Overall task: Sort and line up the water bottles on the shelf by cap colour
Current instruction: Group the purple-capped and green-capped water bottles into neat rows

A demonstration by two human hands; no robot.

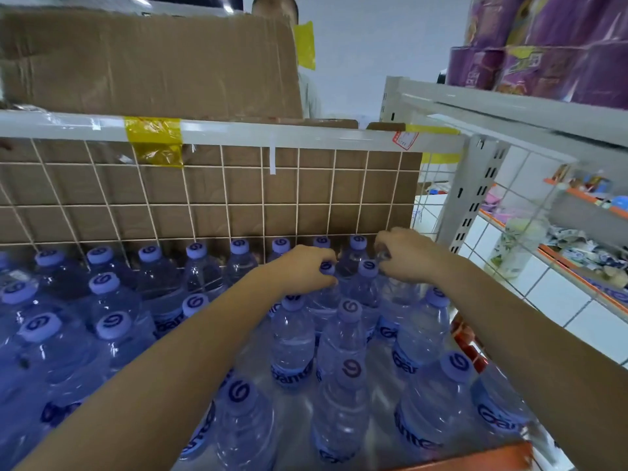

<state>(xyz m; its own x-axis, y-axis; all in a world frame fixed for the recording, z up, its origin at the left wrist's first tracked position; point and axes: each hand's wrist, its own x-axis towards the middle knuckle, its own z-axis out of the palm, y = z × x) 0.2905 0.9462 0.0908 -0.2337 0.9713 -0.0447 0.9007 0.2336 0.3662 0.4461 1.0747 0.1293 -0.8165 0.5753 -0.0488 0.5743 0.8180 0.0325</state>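
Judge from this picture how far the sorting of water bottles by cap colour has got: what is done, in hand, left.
Done: the back row of bottles stands lined up against the wire grid, all caps purple. In hand: the left hand grips one bottle top, and the right hand closes on another near the back right corner. Left: the front bottles stand unevenly, with gaps.

Bright, even, cool light with soft, faint shadows. Small glints sit on the bottles (292, 338) below the left hand (306, 268). The wide lens bends the shelf rail (306, 132) above both hands. Purple packs (543, 45) far up-right of the right hand (404, 254) look smeared and soft.
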